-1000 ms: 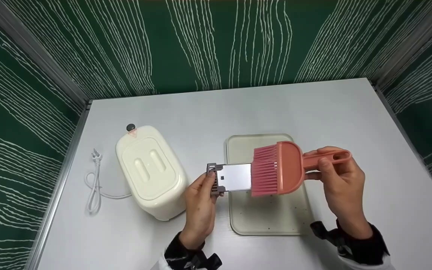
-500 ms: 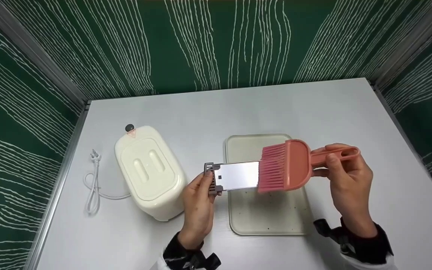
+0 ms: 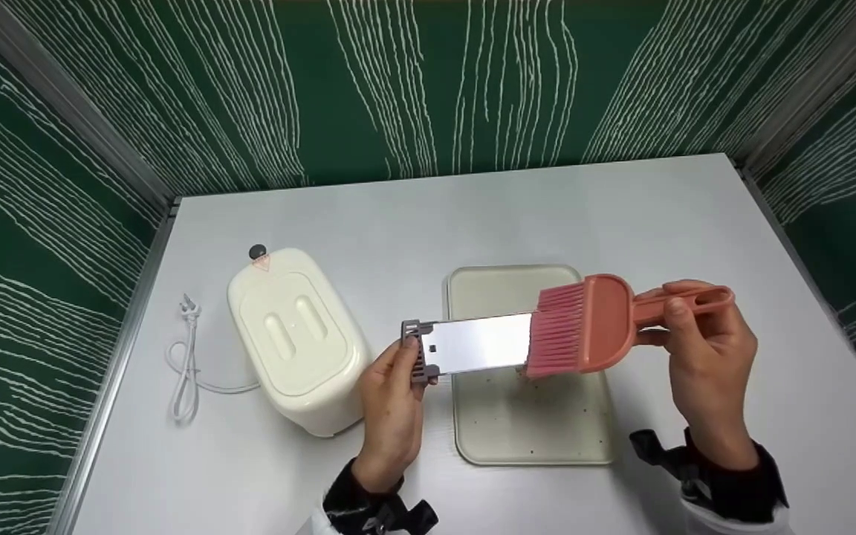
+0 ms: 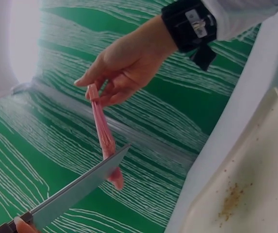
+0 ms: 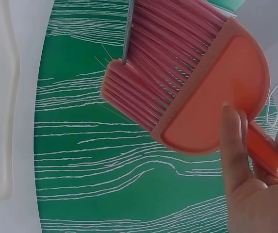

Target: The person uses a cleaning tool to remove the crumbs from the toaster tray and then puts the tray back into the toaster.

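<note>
My left hand (image 3: 392, 417) pinches the grey slotted end of a flat, shiny metal crumb tray (image 3: 480, 343), thumb on top. My right hand (image 3: 712, 375) grips the handle of a coral-coloured brush (image 3: 608, 323) with pink bristles. Those bristles (image 5: 153, 53) press against the metal's far end and splay around its edge in the right wrist view. Seen edge-on in the left wrist view, the metal (image 4: 80, 189) slants up to the brush. Below both hands lies a shallow cream tray (image 3: 532, 446), with brown crumbs (image 4: 232, 201) scattered in it.
A cream toaster-like appliance (image 3: 298, 334) with a lid and a dark knob stands left of the hands. Its white cord and plug (image 3: 189, 357) lie bundled farther left. Green panels with white streaks (image 3: 443, 89) enclose the white table (image 3: 621, 208).
The brush in my right hand has slid to the right along the metal, so more of the shiny surface shows. My left hand has stayed almost in place.
</note>
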The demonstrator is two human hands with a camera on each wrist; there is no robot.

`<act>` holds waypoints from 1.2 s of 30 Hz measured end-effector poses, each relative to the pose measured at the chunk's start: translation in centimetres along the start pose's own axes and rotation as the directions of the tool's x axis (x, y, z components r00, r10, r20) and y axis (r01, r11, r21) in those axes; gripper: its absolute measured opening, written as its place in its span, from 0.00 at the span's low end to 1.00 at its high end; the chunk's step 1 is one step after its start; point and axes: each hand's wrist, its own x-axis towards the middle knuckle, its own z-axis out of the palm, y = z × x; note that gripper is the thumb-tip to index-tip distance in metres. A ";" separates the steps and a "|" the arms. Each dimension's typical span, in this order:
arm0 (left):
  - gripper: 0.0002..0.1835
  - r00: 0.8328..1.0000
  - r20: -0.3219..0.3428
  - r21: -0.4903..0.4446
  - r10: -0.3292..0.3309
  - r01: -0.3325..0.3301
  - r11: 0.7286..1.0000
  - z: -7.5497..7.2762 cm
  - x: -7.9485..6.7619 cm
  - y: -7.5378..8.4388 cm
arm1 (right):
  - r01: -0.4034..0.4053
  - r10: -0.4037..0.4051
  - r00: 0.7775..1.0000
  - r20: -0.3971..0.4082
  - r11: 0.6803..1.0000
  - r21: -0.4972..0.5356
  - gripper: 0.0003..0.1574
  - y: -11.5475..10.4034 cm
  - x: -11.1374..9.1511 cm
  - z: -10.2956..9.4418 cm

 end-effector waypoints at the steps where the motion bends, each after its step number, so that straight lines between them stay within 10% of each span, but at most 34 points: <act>1: 0.17 1.000 -0.002 -0.001 0.000 0.000 1.000 0.0 0.0 0.0 | -0.002 0.002 1.000 -0.006 1.000 -0.003 0.11 0.0 0.0 0.0; 36: 0.18 0.999 -0.032 0.009 0.033 -0.033 0.999 0.1 0.1 -0.1 | 0.016 -0.019 1.000 0.023 0.992 0.124 0.08 -0.6 0.1 -0.4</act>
